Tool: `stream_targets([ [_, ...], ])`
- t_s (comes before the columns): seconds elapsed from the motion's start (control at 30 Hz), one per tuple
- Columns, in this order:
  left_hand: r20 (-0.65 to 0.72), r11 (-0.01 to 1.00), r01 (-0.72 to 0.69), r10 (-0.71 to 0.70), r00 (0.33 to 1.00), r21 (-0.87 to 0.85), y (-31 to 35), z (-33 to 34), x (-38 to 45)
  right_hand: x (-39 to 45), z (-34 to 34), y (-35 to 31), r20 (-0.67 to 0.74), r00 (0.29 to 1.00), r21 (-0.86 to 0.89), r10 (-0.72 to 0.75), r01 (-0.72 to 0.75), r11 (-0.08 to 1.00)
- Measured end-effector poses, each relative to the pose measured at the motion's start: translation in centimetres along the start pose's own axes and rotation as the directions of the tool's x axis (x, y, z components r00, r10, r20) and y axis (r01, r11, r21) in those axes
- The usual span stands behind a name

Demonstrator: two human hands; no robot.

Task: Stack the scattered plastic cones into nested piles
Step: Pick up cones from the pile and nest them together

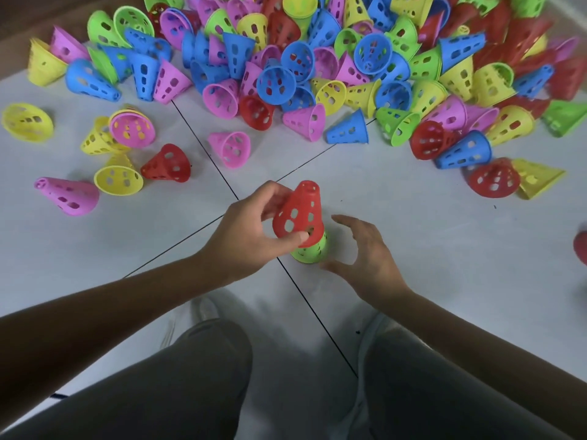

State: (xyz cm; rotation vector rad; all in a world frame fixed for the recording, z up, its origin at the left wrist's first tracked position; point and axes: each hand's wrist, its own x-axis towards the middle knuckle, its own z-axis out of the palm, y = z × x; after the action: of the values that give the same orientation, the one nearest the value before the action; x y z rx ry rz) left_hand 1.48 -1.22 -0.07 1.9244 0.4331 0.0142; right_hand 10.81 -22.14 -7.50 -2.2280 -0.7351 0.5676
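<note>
Pale floor tiles carry everything. At their joint, the left hand grips a red cone with thumb and curled fingers, tilted over a green cone standing beneath it. Just beside them the right hand hovers with fingers spread, holding nothing. Beyond both hands sprawls a big heap of colored cones.

No readable text, label, brand, number or sign appears anywhere on the things in view.
</note>
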Motion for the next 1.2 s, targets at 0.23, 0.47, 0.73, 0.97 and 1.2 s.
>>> stream_targets([
  [0.23,0.112,0.937,-0.100,0.066,0.992,0.335,-0.5,1.3,1.3,0.6,-3.5,1.9,-0.042,0.998,-0.075,0.036,-0.039,0.996],
  [0.47,0.199,0.863,-0.124,0.028,0.980,0.490,-1.5,2.6,1.8,3.7,-6.1,1.6,-0.031,0.999,-0.138,-0.006,0.001,0.990],
  [0.73,0.299,0.819,-0.232,0.077,0.951,0.525,-3.6,2.0,2.3,8.0,-8.8,0.8,0.040,0.998,-0.301,-0.048,0.057,0.952],
  [0.97,0.231,0.784,-0.265,0.159,0.960,0.562,-5.1,-4.1,4.6,12.8,-9.6,-0.7,0.050,0.996,-0.372,-0.073,0.086,0.924],
  [1.2,-0.057,0.653,-0.071,0.173,0.983,0.754,-7.0,-10.0,8.2,17.0,-9.2,-1.3,0.177,0.982,-0.417,0.067,0.013,0.909],
])
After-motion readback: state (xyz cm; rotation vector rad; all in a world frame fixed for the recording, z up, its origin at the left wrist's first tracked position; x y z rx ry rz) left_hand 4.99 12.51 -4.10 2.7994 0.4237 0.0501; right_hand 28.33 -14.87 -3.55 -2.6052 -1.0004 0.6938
